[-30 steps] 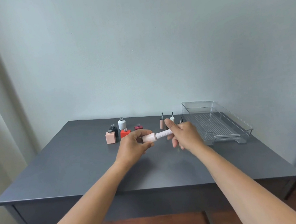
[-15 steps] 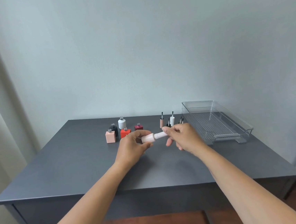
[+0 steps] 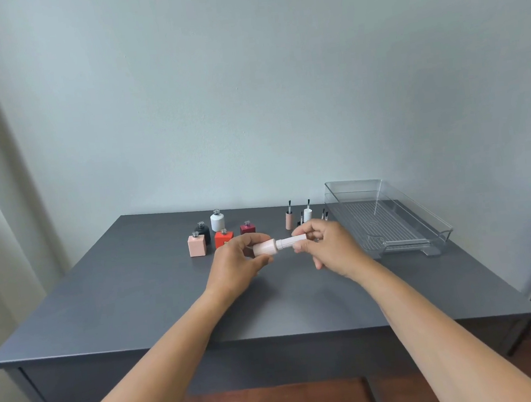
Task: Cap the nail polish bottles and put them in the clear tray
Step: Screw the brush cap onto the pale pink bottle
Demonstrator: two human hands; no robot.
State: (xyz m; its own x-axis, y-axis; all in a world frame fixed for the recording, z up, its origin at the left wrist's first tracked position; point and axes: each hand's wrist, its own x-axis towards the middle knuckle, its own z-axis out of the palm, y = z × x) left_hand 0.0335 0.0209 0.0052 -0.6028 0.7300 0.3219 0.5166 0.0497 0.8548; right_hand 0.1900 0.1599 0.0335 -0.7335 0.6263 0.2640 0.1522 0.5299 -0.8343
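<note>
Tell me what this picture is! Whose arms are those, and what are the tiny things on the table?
No machine: those are a person's two bare arms. The camera sits on the person's head, so you see what they see, forward and down. The left hand holds a pale pink nail polish bottle sideways, and the right hand pinches its long pale pink cap, which sits on the bottle's neck. On the dark grey table stand five open bottles: a peach square bottle, a black round bottle, a white round bottle, an orange-red square bottle and a dark red bottle. Near them stand loose brush caps: a peach cap, a white cap. On the right lies a clear plastic tray; no bottle is in it.
</note>
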